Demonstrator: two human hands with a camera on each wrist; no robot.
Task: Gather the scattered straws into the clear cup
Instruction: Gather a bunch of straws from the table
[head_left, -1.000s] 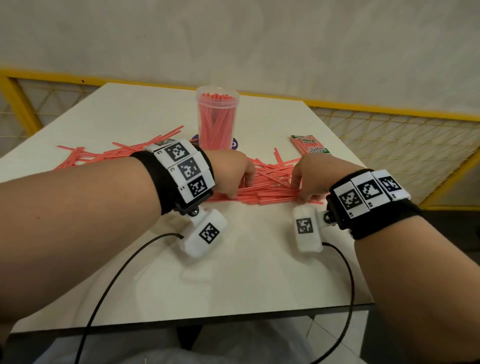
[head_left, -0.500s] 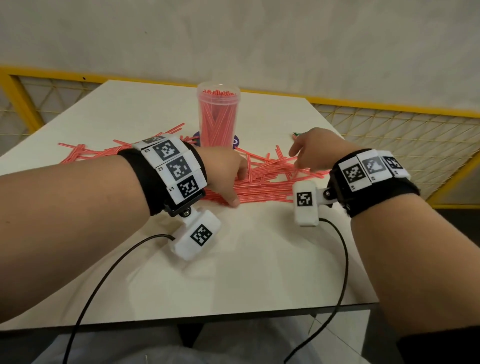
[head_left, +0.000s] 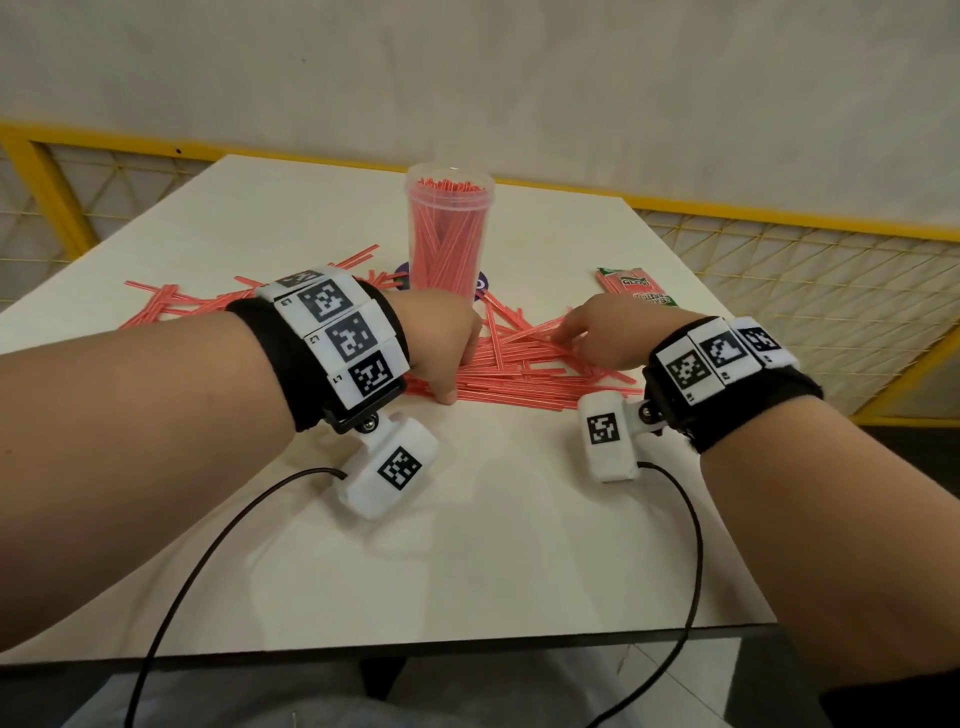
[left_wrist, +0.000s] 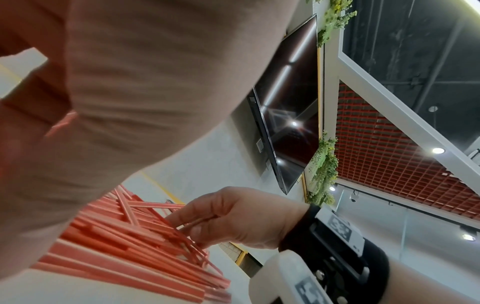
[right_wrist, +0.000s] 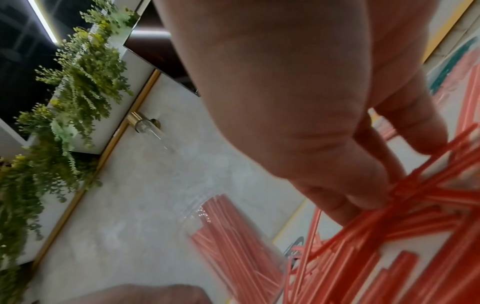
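Straws (head_left: 519, 369): pile between both hands, long axes 3–9 o'clock | clear cup (head_left: 449, 234): 12 o'clock, left hand (head_left: 441, 348) nearer, curled onto pile | right hand (head_left: 597, 338): fingers extended, raking pile's 3 o'clock end

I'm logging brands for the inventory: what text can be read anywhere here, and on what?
"GLOW": on the straw packet, far right on the table.
Smaller print below it on the packet: too blurred to read.
Purple mat under the cup: white marks, mostly hidden, unreadable.
Wristbands: only square code patterns.

White table (head_left: 467, 545), green-red packet (head_left: 636, 287), perhaps straw wrapper, yellow railing (head_left: 779, 215)
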